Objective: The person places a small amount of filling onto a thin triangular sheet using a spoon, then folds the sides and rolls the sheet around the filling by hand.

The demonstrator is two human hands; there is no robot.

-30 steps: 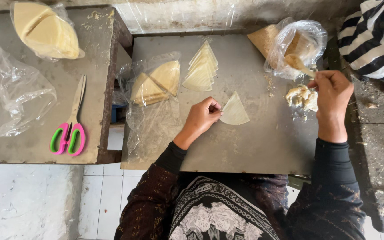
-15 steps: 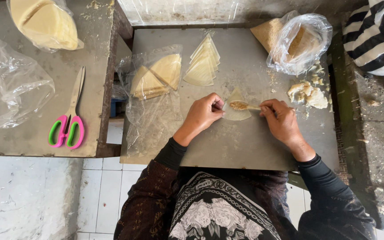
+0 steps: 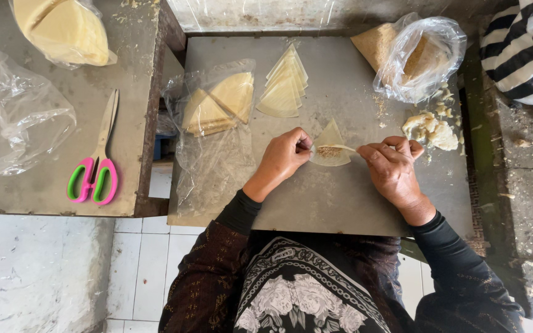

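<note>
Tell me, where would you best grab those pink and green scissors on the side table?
Take the scissors by the two looped handles, coming from the near edge of the table. The handles lie toward the person and the closed blades point away, so the loops are the nearest and safest part. They lie flat with bare tabletop around them, so fingers can slip in freely.

Metal tabletop: dull grey, matt, scuffed, dusted with crumbs. Pastry sheet: thin dough, pale, matt, smooth; brown grainy filling on it. Stacked wrappers: same pale dough. Plastic bags: clear film, glossy, crinkled. Scissors: dull metal blades, glossy pink-and-green plastic handles. Sleeves: black knit cloth. Floor tiles: white, smooth.
</note>
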